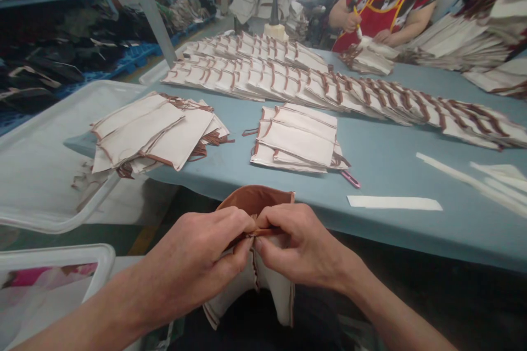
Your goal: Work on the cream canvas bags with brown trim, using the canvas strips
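A cream fabric piece with brown lining and trim, like a sewn pouch (274, 279), is held just in front of the table edge. My left hand (206, 241) pinches its brown-edged rim from the left. Close beside it, my right hand (296, 244) pinches the same rim at the central seam, thumbs nearly touching. Brown lining arches up behind my fingers, and the cream sides hang down below them. What lies right between the fingertips is hidden. On the table ahead rests a small stack of similar cream pieces (302, 134), with a pink-handled tool (351, 178) at its corner.
A looser pile of cream pieces (152, 131) lies at the left of the blue table (230, 170). Overlapping rows of them (288, 79) cross the middle. White strips (395, 203) lie at right. White bins (111, 255) stand left. Across the table, a person in a red apron (382, 16) works.
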A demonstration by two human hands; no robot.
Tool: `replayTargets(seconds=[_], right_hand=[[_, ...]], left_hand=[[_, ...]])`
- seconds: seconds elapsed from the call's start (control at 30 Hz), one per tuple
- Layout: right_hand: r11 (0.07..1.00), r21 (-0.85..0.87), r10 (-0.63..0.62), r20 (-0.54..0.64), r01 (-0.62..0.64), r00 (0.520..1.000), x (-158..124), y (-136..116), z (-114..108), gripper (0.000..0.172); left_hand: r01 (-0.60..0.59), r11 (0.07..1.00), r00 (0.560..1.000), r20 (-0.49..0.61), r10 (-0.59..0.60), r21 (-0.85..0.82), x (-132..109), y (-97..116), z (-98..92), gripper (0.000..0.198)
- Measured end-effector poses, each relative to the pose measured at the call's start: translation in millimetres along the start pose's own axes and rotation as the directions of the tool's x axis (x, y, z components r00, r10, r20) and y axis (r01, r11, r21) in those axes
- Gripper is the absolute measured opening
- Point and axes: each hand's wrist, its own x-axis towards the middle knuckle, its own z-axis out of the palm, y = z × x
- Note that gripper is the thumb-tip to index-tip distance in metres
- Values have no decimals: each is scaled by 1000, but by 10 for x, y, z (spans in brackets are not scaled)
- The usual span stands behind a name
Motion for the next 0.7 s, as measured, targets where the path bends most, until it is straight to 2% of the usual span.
replayTargets(seconds=[0.23,0.33,0.53,0.7], right_hand=[[993,-15,117,98,-116,988,35,-148,-103,17],[991,-50,131,112,-126,985,39,-168,-106,19],[986,-101,139,79,-131,987,22,-170,-103,18],[958,-285,47,40,-33,998,23,-241,-128,16]], left_hand=[[-62,994,990,120,73,-90,62,9,-213,21],[-95,995,983,155,94,-1,93,17,-232,22],[-246,929,969,82,232,277,99,6,-137,28],[-293,912,954,21,300,286,110,14,-111,29]])
